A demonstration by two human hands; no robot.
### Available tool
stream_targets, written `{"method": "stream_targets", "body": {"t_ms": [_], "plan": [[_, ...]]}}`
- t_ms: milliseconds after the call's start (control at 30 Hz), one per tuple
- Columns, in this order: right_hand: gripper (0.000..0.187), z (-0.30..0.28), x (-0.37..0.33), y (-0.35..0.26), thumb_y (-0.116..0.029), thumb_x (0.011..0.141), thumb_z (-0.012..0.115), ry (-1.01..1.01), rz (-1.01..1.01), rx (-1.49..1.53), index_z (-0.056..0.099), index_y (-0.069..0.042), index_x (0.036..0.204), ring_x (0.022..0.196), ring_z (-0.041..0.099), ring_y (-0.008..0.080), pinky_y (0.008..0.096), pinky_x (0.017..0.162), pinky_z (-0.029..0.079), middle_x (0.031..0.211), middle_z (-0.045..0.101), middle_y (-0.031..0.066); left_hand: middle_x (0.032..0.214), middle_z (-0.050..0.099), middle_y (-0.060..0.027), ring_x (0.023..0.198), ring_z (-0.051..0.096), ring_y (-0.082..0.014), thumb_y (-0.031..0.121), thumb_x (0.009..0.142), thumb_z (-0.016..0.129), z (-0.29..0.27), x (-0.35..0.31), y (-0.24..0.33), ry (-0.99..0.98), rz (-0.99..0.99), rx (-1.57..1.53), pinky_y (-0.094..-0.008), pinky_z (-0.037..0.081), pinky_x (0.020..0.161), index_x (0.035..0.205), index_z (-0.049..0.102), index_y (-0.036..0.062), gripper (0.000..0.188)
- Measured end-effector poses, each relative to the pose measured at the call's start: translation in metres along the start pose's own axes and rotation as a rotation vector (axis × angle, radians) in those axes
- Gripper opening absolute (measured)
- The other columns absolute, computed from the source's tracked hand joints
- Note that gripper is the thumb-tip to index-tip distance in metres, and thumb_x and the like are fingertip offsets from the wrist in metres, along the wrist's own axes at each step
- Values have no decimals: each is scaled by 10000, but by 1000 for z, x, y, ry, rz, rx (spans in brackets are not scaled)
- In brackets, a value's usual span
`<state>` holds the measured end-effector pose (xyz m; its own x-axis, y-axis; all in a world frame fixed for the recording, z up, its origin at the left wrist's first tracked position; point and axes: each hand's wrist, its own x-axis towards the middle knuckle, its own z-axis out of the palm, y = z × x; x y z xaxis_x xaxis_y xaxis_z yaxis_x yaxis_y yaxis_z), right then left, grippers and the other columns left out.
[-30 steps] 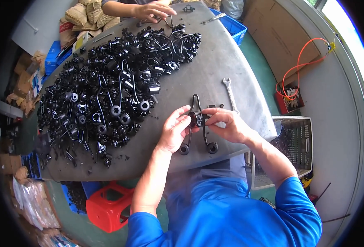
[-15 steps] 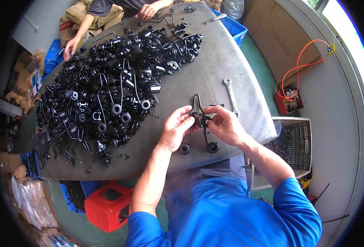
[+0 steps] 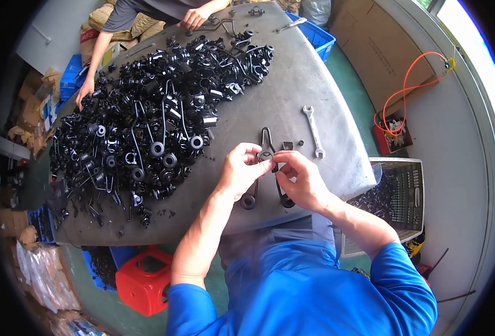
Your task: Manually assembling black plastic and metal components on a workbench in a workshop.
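Note:
A black bent-wire bracket [image 3: 266,143] with two small black rollers at its lower ends lies near the front edge of the grey table [image 3: 292,84]. My left hand [image 3: 240,171] pinches the bracket's middle from the left. My right hand [image 3: 299,180] grips the same spot from the right. Both hands' fingertips meet over a small part at the bracket's centre, which they hide. One roller [image 3: 248,201] shows below my left hand, the other roller [image 3: 287,201] below my right.
A large heap of black wire brackets and rollers [image 3: 146,123] covers the table's left half. A silver wrench [image 3: 314,131] lies right of my hands. Another person's hands [image 3: 194,18] work at the far edge. A wire basket [image 3: 395,196] stands right, a red stool [image 3: 141,280] below.
My hands stay on the bracket, fingers shifting slightly. The other person's arm has reached down along the table's far left edge.

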<state>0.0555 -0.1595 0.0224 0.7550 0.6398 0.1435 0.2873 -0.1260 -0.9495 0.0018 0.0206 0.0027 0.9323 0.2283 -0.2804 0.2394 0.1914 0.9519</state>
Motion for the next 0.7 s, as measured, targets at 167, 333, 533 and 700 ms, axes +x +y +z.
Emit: {"method": "stream_targets", "body": {"t_ms": [167,333,533,700], "plan": [[292,-24,21,13,8,831,604,61,-62,-230,632,-28,1120,765,655,197,317,671,533,1009,646,123,856,661,-75,709,622,-121,63,798,792,4,-2,-1,-38,5,-87,-253,527,617,1176,533,-36,469],[270,-39,38,42,-41,810,616,-47,-375,-739,661,-41,1076,986,601,311,393,859,491,1068,665,112,854,662,-59,701,623,-98,56,790,789,12,-4,1,41,32,-33,-236,537,575,1098,593,-15,371],[213,-36,33,39,-11,801,597,-95,-306,-687,680,-31,997,841,619,305,389,759,515,930,650,108,846,656,-51,681,618,-88,67,789,791,13,-8,-6,74,117,-27,-232,540,565,1072,608,-10,345],[188,-31,17,34,-14,836,620,-8,-26,-321,666,-20,1019,733,638,210,316,669,525,855,651,93,869,654,-51,684,621,-93,73,801,784,8,-11,-10,76,123,-39,-234,540,566,1110,607,-9,365]]}}
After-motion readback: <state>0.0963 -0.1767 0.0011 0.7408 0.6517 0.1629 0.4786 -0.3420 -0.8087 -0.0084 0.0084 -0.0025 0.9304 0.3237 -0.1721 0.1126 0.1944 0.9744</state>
